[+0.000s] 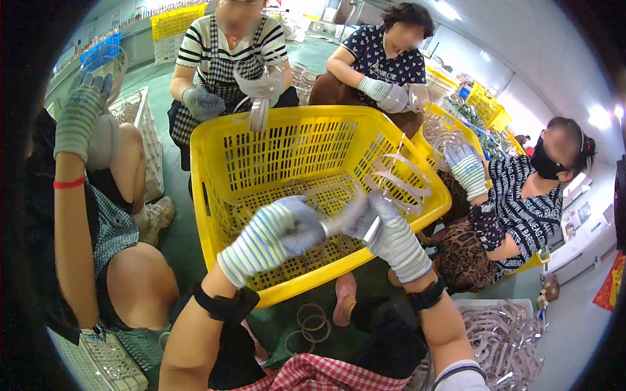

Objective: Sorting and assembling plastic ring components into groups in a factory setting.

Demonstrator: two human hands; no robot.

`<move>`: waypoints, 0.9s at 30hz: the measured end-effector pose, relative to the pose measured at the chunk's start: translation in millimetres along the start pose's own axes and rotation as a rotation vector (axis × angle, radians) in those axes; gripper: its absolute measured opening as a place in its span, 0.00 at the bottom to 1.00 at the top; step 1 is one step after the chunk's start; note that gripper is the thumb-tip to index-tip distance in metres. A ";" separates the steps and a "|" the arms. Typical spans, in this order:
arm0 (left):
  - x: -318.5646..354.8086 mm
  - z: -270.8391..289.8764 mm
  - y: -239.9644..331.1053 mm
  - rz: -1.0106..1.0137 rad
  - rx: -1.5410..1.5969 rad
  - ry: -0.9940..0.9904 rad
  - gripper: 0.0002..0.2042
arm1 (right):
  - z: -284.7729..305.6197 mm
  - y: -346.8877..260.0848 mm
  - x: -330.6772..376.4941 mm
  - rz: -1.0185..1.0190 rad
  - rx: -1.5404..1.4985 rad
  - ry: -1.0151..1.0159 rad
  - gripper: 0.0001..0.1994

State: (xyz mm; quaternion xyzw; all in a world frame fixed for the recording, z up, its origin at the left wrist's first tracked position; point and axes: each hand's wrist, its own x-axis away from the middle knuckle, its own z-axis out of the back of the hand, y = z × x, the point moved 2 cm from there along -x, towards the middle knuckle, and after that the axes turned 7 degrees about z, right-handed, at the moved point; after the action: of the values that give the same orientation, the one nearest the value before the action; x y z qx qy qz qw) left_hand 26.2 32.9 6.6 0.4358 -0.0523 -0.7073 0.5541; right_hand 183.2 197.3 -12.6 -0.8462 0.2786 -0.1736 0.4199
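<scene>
Gloved left hand [277, 234] and right hand [385, 231] jointly grasp a clear plastic piece [349, 218] above the yellow basket [215, 195], at its 5 o'clock rim, apparently so finished pieces drop inside; co-workers surround it.

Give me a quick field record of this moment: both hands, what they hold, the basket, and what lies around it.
left hand: gloved, over the basket, grip closed on one end of a clear plastic piece
right hand: gloved, closed on the other end, with a small metal tool
basket: yellow, on the green floor, a few clear pieces inside
floor: clear rings near the basket
lower right: white tray piled with clear pieces
others: four seated people, gloved hands
</scene>
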 end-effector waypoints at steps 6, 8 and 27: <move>10.7 29.0 -35.4 0.488 1.232 0.587 0.14 | 1.6 -16.4 -11.7 -0.020 1.235 -0.210 0.23; 10.3 29.3 -38.8 0.506 1.319 0.588 0.13 | -4.6 -14.6 -2.0 0.112 1.081 -0.290 0.24; 10.7 27.2 -12.7 0.530 0.882 0.356 0.17 | -24.3 -20.8 12.1 0.353 1.062 -0.259 0.19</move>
State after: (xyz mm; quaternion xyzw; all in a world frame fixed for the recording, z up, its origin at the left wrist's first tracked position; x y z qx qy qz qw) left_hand -1.6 17.7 10.2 0.7120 -0.3574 -0.3694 0.4784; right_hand 186.7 185.2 19.2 -0.4743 0.2365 -0.1119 0.8406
